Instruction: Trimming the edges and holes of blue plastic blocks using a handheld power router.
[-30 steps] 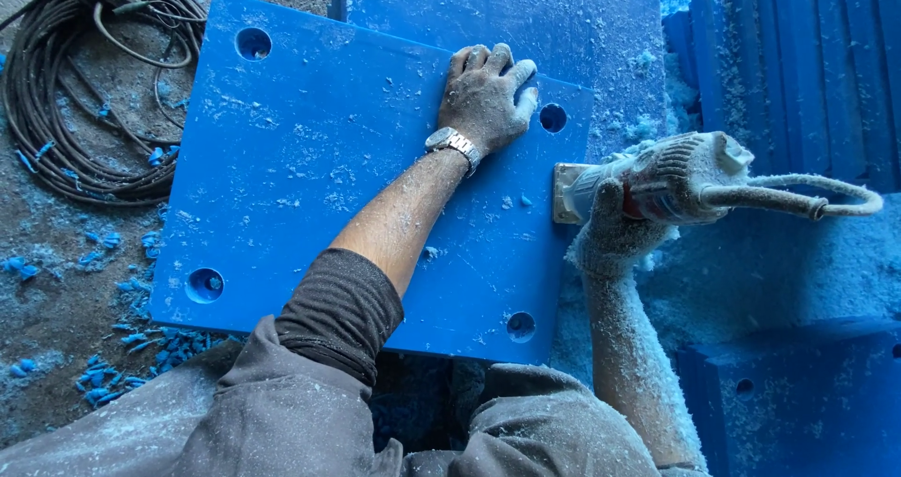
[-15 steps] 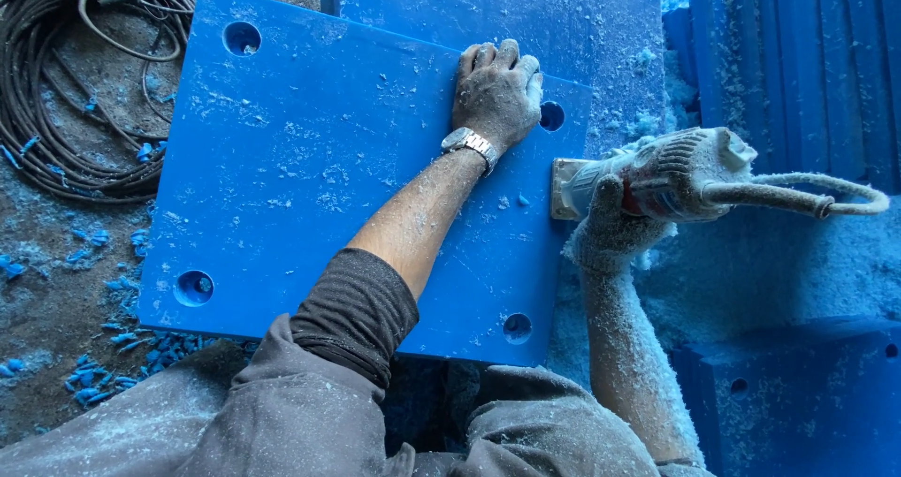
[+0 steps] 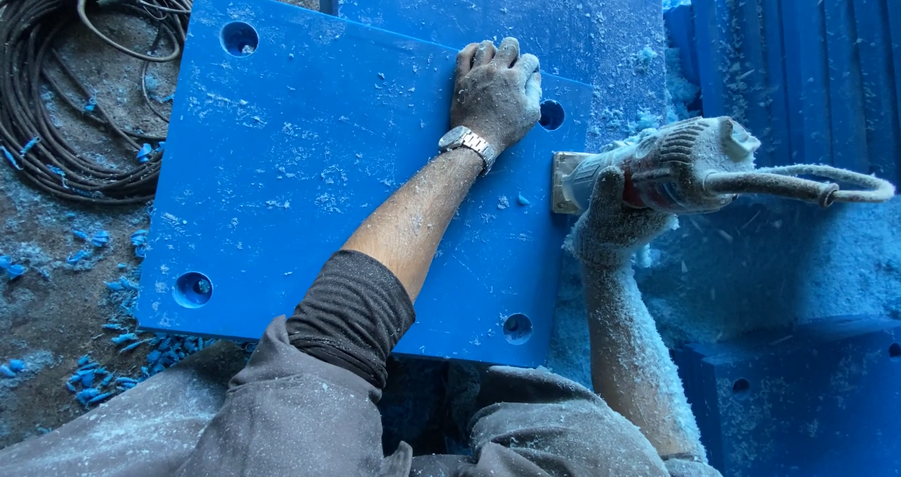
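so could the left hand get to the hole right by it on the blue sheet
Probably yes: the left hand rests flat on the blue sheet, and the hole lies open just beside its fingers, nothing between them.

Floor point(image 3: 56, 318): dusty brown, strewn with blue shavings point(image 3: 94, 374).
Left corner: coiled dark cable point(image 3: 84, 92).
Right side: stacked blue slabs point(image 3: 798, 55), dust-coated.

Drilled plastic panel point(image 3: 310, 177) lies flat, centre of view. Left hand point(image 3: 497, 88) rests palm-down on panel, near its far right corner, just beside one hole point(image 3: 552, 115). Right hand point(image 3: 615, 216) grips power tool point(image 3: 657, 167) at panel's right edge, tool base touching that edge. Coiled cable point(image 3: 75, 102) on floor, left of panel. Stacked panels point(image 3: 798, 55) stand far right. Shavings point(image 3: 103, 360) on floor, near left.
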